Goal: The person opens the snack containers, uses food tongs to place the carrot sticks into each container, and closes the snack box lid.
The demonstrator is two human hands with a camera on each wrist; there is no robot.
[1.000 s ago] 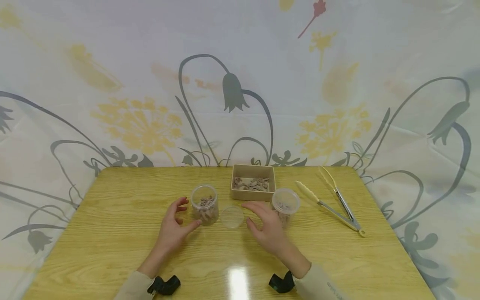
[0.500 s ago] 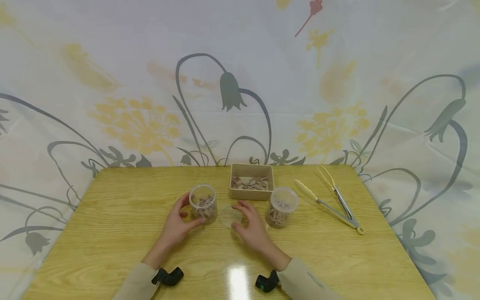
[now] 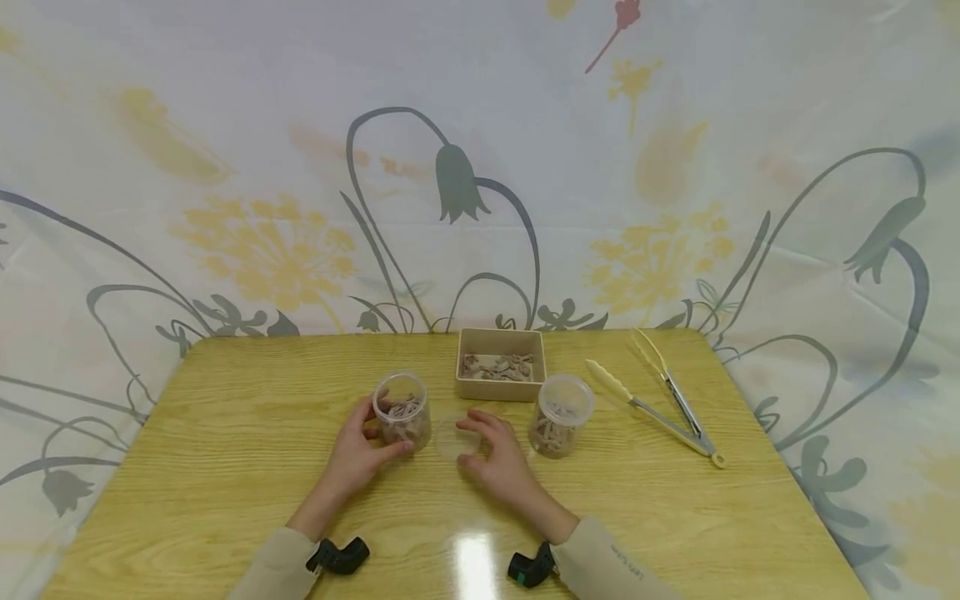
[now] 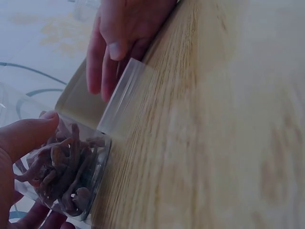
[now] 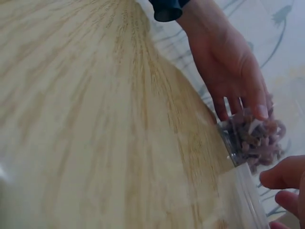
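Note:
A clear plastic jar stands on the table, partly filled with brownish, twisted strips. My left hand holds this jar from the left, thumb on its near side and fingers around the far side. Beside it lies a clear round lid, also visible in the left wrist view as a lid with a raised rim. My right hand hovers at the lid's right edge, fingers loosely bent. In the right wrist view, a gap shows between a fingertip and the lid.
A second clear jar of similar strips stands right of my right hand. Behind sits a beige rectangular box with more pieces. Tongs with pale tips lie spread at the right. A patterned cloth hangs behind the table.
My right hand has moved left from in front of the second jar to the lid. My left hand has closed in around the left jar.

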